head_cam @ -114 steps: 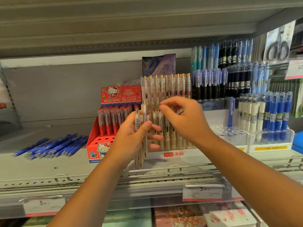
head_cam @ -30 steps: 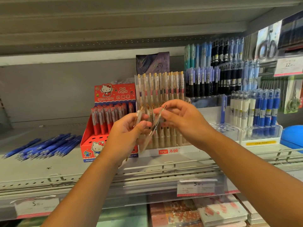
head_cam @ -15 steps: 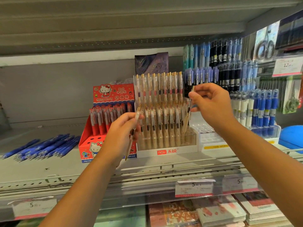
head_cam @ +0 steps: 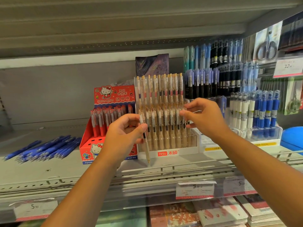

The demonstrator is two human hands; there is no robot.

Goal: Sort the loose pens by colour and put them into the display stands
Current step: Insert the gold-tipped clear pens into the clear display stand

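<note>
Your left grip [head_cam: 124, 133] pinches a clear pen [head_cam: 146, 145] before the stand [head_cam: 185, 150]; your right grip [head_cam: 205, 118], now lower at its right end, hold unclear.

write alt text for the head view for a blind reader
A person's left hand holds one clear pen tip down before a white hesu display stand of matching pens, while the right hand is at the front row's right end. Loose blue pens lie to the left, beside a red Hello Kitty pen box.
</note>
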